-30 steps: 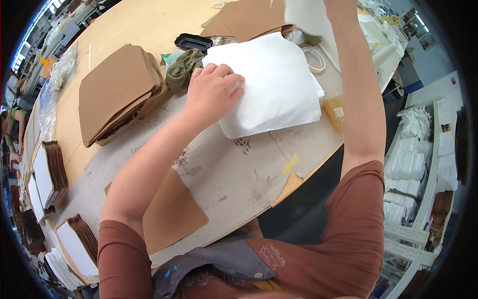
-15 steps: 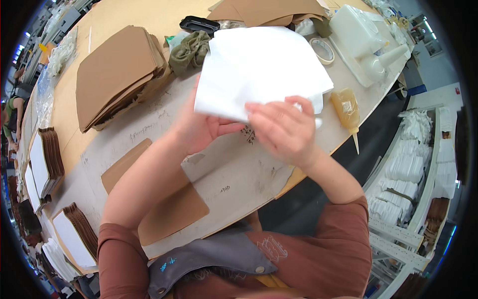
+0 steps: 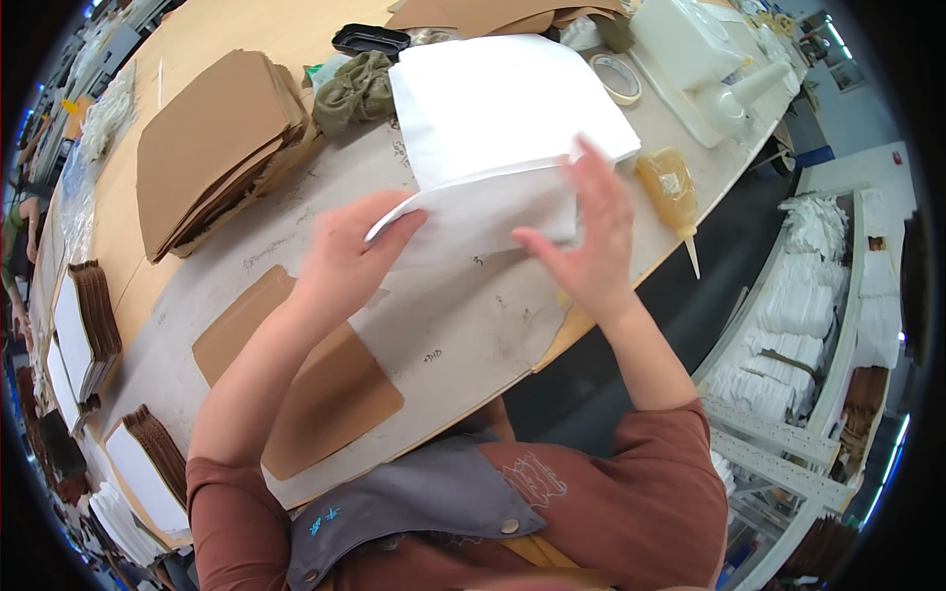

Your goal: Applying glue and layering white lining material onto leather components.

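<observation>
White stack of sheets (image 3: 507,103) lies on the table (image 3: 246,30); all positions rel. to this stack. Near edge: raised sheet (image 3: 463,217), curved toward the person; no. of layers can't be told. L hand (image 3: 360,241), at near-left corner, pinches the raised sheet's edge btwn thumb & fingers. R hand (image 3: 586,231), at near-right corner, is spread, thumb apart, fingertips blurred; contact w/ sheet can't be told. Left: olive cloth (image 3: 353,94), then brown stack (image 3: 217,138). Far-left: black case (image 3: 370,39). Right: tape roll (image 3: 636,89), amber squeeze bottle (image 3: 665,187) and, farther off, white plastic container (image 3: 690,54). Near-left: flat brown panel (image 3: 340,404), partly behind L forearm.
</observation>
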`<state>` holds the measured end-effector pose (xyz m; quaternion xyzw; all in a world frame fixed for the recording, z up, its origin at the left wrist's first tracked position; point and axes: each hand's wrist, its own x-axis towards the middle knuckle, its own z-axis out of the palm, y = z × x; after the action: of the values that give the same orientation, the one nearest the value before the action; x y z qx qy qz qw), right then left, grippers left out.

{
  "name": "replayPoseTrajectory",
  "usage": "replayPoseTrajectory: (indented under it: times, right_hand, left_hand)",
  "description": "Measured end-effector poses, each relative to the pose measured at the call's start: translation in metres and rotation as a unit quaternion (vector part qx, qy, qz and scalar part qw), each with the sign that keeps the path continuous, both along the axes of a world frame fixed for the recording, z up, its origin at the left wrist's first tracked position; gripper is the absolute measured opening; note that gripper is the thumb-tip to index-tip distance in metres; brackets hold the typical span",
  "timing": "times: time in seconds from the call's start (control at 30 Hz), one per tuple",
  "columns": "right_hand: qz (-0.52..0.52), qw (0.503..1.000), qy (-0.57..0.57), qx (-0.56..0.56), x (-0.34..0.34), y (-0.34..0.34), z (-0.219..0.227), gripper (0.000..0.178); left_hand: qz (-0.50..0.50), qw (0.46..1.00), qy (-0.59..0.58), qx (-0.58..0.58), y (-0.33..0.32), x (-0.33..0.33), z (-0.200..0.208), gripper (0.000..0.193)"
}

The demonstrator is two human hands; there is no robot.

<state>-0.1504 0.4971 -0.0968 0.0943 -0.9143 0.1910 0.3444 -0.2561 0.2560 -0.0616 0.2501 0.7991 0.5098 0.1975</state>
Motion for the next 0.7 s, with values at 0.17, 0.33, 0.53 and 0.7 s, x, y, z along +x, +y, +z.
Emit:
replayPoseTrajectory:
  times: [0.17,0.33,0.53,0.7]
  right_hand:
    - [0.072,0.906,-0.174,-0.379,0.003,0.009,0.024,0.060]
    - [0.120,0.791,-0.305,-0.517,0.016,-0.028,0.015,0.046]
    - [0.147,0.785,-0.268,-0.539,0.023,-0.112,0.016,0.037]
    - [0.172,0.839,-0.265,-0.444,0.022,-0.153,-0.005,0.051]
  left_hand:
    - [0.012,0.999,-0.010,0.041,-0.049,0.022,0.023,0.014]
    - [0.075,0.994,-0.035,0.070,-0.110,0.049,0.024,0.016]
    - [0.199,0.937,-0.267,0.106,-0.189,0.094,0.006,0.030]
    - [0.295,0.919,-0.201,0.169,-0.236,0.126,-0.013,0.050]
